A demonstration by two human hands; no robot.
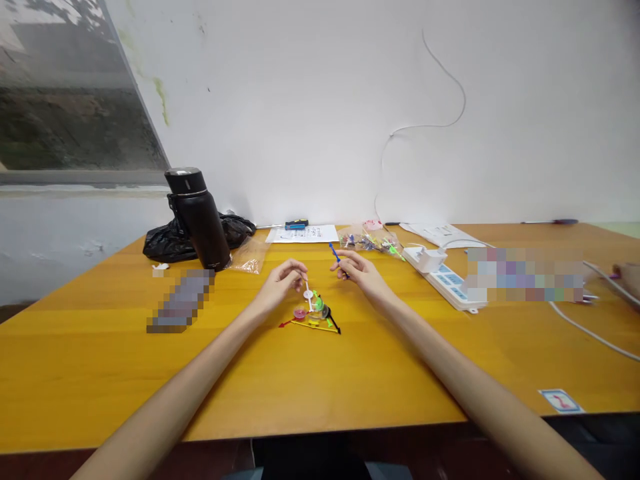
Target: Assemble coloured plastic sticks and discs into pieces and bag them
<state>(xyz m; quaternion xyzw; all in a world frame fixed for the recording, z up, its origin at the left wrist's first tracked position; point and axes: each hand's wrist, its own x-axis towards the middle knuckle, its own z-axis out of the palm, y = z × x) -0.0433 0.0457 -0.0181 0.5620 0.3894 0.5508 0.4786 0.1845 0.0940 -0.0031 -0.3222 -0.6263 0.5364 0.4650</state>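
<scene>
Right fingers [356, 261] were nearly closed on the blue piece [339, 259] (long axis tilted, top leftward). Left fingers [292, 267] pinched the white piece's [308, 294] upper end, nearer the coloured cluster [319, 305], which sat between, bodyward.

One bottle [200, 223], one power strip [453, 283]

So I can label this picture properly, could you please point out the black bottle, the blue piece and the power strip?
Black bottle [203, 223]: head view, middle of its body.
Blue piece [338, 257]: head view, its shaft.
Power strip [449, 285]: head view, its top face.
</scene>
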